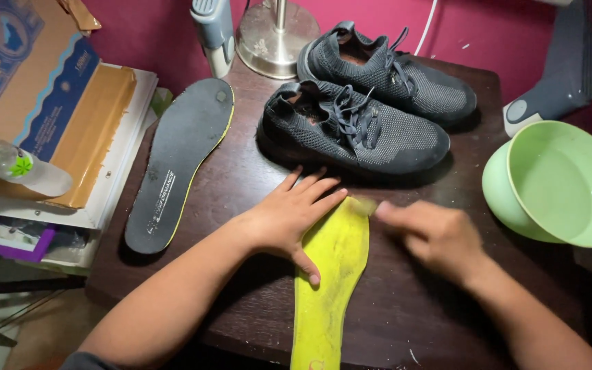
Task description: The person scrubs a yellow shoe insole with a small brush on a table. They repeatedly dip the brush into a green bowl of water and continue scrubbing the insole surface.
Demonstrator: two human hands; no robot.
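While the yellow insole point(327, 288) lay underside up over the near edge of the table point(412, 301), the left hand point(289, 216) pressed flat on its forward part, fingers spread. Right hand point(429, 233), blurred, sat at the insole's toe end; whether its grip was pinching anything could not be told. Dark insole point(176, 164) lay toward the left edge. Two dark knit shoes point(371, 103) stood side by side at the far edge. Green bowl point(560, 181) overhung the right edge.

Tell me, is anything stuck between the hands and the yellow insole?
Nothing visible is. The left hand rests flat on the yellow insole, thumb across it. The right hand is blurred at the insole's top edge, touching it.
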